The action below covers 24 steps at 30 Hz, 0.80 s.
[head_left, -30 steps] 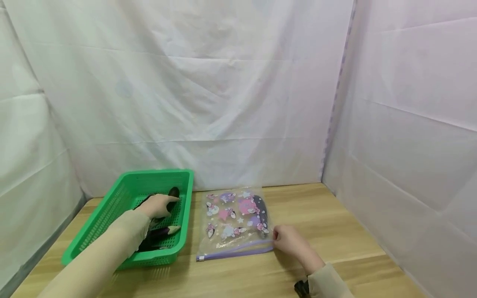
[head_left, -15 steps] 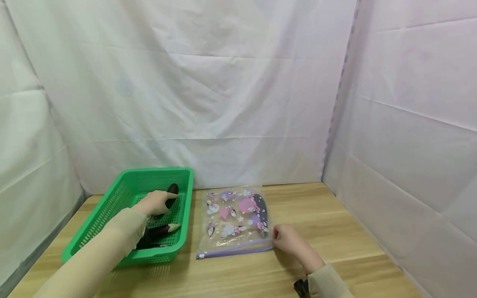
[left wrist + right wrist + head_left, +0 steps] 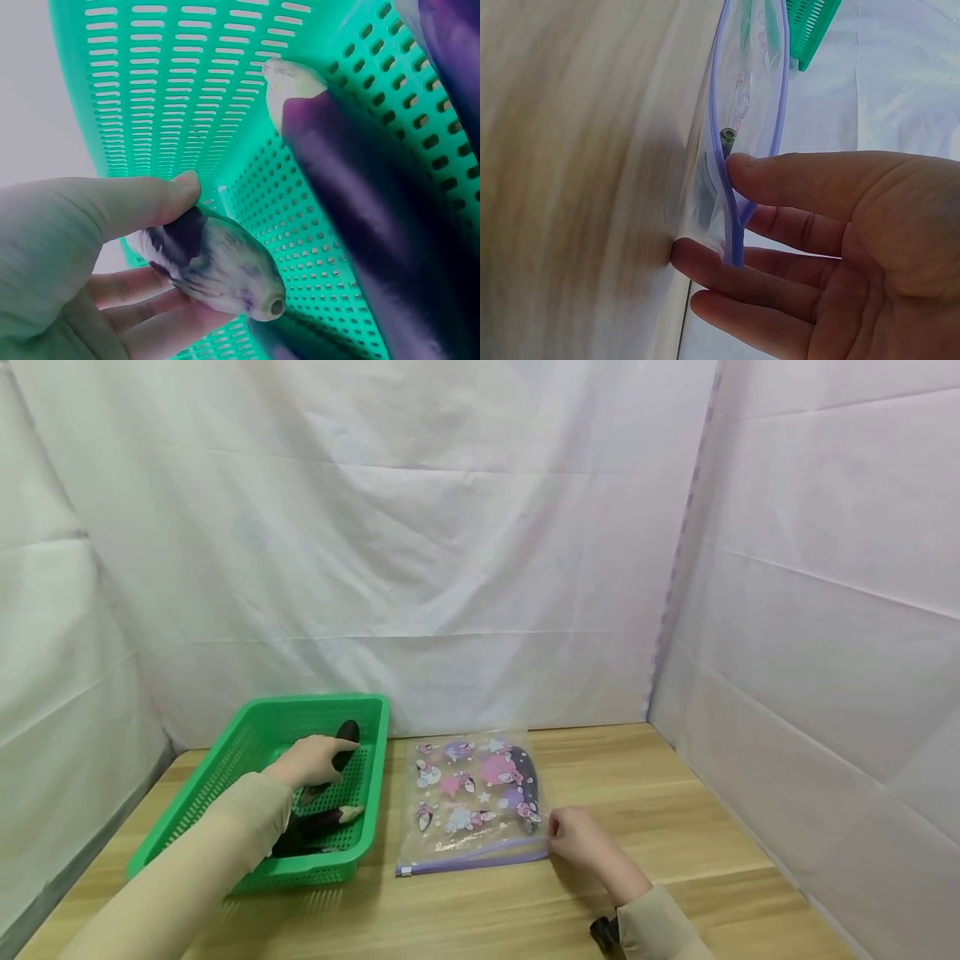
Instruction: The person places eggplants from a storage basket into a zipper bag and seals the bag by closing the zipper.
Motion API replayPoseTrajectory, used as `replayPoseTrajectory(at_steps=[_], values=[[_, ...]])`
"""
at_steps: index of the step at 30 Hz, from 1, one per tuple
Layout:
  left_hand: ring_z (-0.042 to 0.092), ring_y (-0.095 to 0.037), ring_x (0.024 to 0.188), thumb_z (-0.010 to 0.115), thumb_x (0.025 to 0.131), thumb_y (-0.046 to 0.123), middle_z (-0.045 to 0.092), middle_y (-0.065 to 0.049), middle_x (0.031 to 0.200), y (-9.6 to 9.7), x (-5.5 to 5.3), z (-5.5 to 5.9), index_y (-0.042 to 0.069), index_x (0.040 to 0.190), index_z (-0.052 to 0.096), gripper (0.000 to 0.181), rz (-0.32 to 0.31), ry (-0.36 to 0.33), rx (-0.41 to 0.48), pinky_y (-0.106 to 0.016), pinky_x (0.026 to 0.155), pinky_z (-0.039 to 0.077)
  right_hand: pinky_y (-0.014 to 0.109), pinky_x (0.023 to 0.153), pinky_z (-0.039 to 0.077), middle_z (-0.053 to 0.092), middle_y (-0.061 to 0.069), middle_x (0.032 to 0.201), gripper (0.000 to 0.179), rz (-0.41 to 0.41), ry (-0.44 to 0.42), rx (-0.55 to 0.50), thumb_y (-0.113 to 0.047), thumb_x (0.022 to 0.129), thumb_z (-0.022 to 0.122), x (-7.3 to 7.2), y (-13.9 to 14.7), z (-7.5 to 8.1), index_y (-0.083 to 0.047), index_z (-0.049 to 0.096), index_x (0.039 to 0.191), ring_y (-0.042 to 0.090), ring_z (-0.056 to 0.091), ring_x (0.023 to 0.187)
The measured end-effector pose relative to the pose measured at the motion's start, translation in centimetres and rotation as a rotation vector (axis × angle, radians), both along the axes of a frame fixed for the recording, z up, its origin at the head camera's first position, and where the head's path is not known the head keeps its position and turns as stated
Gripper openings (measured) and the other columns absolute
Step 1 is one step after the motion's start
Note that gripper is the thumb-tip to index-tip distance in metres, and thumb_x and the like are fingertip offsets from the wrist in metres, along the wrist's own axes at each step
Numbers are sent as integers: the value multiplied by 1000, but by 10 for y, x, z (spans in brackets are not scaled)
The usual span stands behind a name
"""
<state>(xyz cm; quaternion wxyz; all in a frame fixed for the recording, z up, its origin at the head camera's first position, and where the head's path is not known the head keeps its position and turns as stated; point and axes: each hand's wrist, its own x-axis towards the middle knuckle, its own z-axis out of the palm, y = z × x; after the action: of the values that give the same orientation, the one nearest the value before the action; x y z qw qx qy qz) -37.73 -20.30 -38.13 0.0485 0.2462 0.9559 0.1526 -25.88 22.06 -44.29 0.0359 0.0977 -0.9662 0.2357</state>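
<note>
In the head view my left hand is inside the green basket, holding an eggplant. The left wrist view shows thumb above and fingers beneath this eggplant, near its pale stem end. Another eggplant lies beside it along the basket wall, and its pale end also shows in the head view. My right hand pinches the corner of a clear printed zip bag with a purple slider edge. The bag's mouth gapes in the right wrist view, where a dark vegetable with a green cut stem lies inside.
The green basket stands left on the wooden table, close to the bag. More dark purple eggplant shows at the left wrist view's upper right. White curtains enclose the back and sides. A black strap piece shows at my right cuff.
My left hand has risen slightly and shifted a little left with the eggplant, uncovering more of the basket floor. The right hand and bag stay in place.
</note>
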Motion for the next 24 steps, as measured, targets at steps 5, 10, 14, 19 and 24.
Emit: replayPoseTrajectory(at_steps=[5,10,14,19,24], values=[[59,-38,99,71,83,1,51,-29,133,1,1,7,2,138,52,58,0,13,-14,-38,63,45,30,53,42,51,-2,65,15,-16,-3,13,4,71,68,-1,1,0,-7,58,69,14,46,59],[59,-32,86,69,84,-1,51,-30,132,3,4,12,3,138,52,57,4,30,-6,-36,59,39,29,52,41,50,-2,64,14,-25,-6,14,2,71,68,-1,2,0,-7,58,68,14,46,57],[55,-28,79,67,85,-1,52,-30,131,3,7,16,3,138,53,56,9,46,-9,-36,58,37,29,52,41,51,-3,63,14,-17,1,11,2,70,68,-1,2,-2,-8,58,68,13,46,57],[59,-32,89,68,85,0,52,-30,131,1,10,21,4,138,53,55,16,52,-14,-36,58,39,29,52,40,50,-2,63,14,-13,-1,16,2,71,68,0,2,-3,-8,58,69,14,45,57],[45,-16,55,60,88,-4,50,-30,133,-1,10,24,4,140,51,53,27,41,16,-32,53,36,29,52,40,50,-2,64,14,-13,-10,9,2,71,68,-1,2,-2,-8,57,69,14,46,58]])
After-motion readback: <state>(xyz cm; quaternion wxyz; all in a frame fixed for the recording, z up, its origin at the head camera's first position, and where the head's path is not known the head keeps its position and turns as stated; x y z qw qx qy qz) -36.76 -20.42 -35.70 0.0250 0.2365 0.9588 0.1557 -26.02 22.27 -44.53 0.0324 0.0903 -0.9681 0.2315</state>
